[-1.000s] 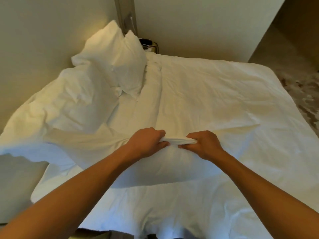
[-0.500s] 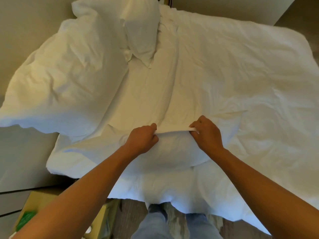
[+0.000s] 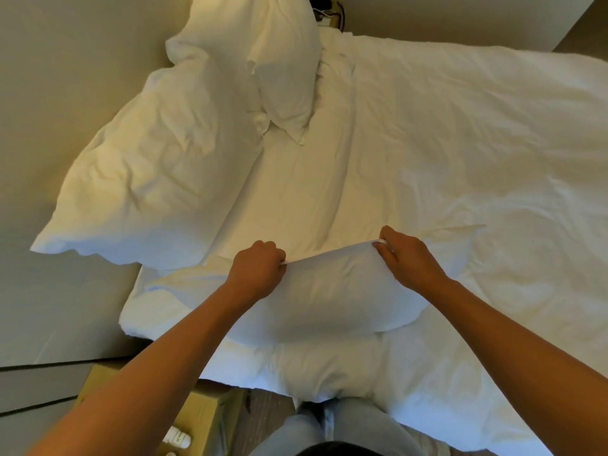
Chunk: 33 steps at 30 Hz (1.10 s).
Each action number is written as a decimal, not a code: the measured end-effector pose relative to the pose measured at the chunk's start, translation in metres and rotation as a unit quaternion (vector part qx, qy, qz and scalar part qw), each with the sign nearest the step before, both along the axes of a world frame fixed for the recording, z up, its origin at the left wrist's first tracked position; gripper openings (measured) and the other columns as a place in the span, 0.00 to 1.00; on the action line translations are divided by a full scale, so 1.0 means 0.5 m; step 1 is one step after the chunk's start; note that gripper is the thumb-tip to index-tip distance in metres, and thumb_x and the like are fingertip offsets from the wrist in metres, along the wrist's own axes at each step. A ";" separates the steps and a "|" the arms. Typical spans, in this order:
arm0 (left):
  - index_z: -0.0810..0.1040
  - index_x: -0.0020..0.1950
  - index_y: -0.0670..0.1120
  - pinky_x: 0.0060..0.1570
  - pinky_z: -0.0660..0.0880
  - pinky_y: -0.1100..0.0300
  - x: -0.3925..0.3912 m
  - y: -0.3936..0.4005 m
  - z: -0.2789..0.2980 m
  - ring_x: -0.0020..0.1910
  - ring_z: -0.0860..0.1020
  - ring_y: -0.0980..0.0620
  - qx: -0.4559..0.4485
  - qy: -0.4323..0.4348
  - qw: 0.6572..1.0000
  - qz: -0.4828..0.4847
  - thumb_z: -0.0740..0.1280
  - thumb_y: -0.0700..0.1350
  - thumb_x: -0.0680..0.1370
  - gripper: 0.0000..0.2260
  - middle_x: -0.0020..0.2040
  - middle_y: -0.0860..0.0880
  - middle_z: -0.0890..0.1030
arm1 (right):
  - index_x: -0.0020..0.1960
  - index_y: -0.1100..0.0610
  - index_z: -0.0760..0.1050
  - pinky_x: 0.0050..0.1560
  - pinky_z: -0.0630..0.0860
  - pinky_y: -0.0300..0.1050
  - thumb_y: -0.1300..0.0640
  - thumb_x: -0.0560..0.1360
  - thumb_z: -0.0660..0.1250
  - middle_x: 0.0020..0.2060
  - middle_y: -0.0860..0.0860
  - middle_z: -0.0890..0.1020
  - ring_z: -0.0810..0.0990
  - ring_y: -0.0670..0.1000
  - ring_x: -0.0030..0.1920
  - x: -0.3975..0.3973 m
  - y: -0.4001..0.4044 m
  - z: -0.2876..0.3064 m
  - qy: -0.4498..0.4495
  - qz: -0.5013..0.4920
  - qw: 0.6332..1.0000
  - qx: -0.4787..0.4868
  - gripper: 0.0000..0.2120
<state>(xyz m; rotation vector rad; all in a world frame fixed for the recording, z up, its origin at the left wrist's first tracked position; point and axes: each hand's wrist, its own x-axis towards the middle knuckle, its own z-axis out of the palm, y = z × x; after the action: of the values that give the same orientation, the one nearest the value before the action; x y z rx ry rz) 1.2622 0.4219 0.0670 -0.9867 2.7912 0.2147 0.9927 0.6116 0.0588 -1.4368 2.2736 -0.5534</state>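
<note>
A white pillowcase point(image 3: 332, 297), bulging as if filled, lies at the near edge of the bed. My left hand point(image 3: 256, 269) grips its far hem with curled fingers. My right hand point(image 3: 408, 258) pinches the same hem further right, and the hem runs taut between the two hands. A rumpled white duvet point(image 3: 477, 153) spreads under it across the bed. What fills the pillowcase is hidden.
White pillows point(image 3: 283, 60) are piled at the bed's far left corner, and a bunched fold of duvet point(image 3: 148, 172) hangs over the left side. A cardboard box point(image 3: 204, 409) stands on the floor by my legs. Walls close off the left and far sides.
My hands have moved apart along the hem, stretching it wider. The camera has tipped down, so my legs and the box have come into view.
</note>
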 end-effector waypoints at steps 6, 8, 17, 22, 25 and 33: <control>0.80 0.50 0.44 0.38 0.73 0.54 -0.010 -0.005 0.009 0.40 0.77 0.45 0.090 0.007 0.989 0.120 0.59 0.48 0.85 0.13 0.45 0.44 0.83 | 0.49 0.54 0.66 0.35 0.75 0.53 0.44 0.86 0.56 0.32 0.51 0.77 0.77 0.55 0.32 -0.043 -0.032 -0.030 0.011 0.037 0.999 -0.007 0.14; 0.79 0.50 0.43 0.41 0.76 0.50 -0.018 -0.007 0.009 0.40 0.79 0.43 0.116 0.012 0.983 0.143 0.59 0.46 0.85 0.12 0.44 0.43 0.82 | 0.50 0.54 0.67 0.34 0.75 0.52 0.44 0.86 0.57 0.32 0.51 0.78 0.77 0.54 0.32 -0.056 -0.035 -0.039 0.002 0.030 1.000 -0.010 0.14; 0.82 0.53 0.42 0.40 0.72 0.55 -0.022 -0.041 -0.004 0.41 0.79 0.45 0.153 0.035 0.965 0.208 0.62 0.42 0.83 0.09 0.44 0.45 0.82 | 0.48 0.54 0.80 0.41 0.74 0.47 0.52 0.84 0.64 0.40 0.50 0.82 0.78 0.51 0.39 -0.104 -0.070 -0.092 -0.045 -0.007 0.999 -0.010 0.10; 0.82 0.49 0.45 0.41 0.76 0.53 -0.009 -0.052 0.006 0.40 0.80 0.46 0.130 0.039 0.971 0.195 0.61 0.47 0.85 0.12 0.42 0.47 0.82 | 0.46 0.54 0.81 0.37 0.77 0.49 0.51 0.83 0.65 0.35 0.49 0.82 0.79 0.51 0.35 -0.102 -0.078 -0.089 -0.016 -0.036 0.998 -0.039 0.11; 0.79 0.49 0.45 0.34 0.71 0.56 0.016 -0.049 0.005 0.35 0.76 0.48 0.114 0.016 0.976 0.186 0.59 0.47 0.86 0.13 0.37 0.49 0.79 | 0.48 0.53 0.80 0.41 0.77 0.48 0.51 0.84 0.63 0.39 0.49 0.82 0.80 0.51 0.38 -0.087 -0.079 -0.077 -0.047 -0.052 0.997 -0.046 0.11; 0.74 0.44 0.48 0.32 0.69 0.56 0.075 -0.060 0.031 0.33 0.77 0.44 0.083 0.097 0.968 0.214 0.59 0.47 0.86 0.12 0.34 0.48 0.78 | 0.48 0.55 0.82 0.37 0.72 0.43 0.51 0.84 0.64 0.39 0.49 0.81 0.80 0.51 0.39 -0.076 -0.122 -0.020 -0.043 -0.064 0.995 -0.058 0.12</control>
<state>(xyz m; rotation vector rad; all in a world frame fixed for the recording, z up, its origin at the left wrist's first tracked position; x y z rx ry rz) 1.2996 0.3919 0.0827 -1.5886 2.6258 0.6212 0.9547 0.5504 0.0486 -1.2988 2.3095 -0.7836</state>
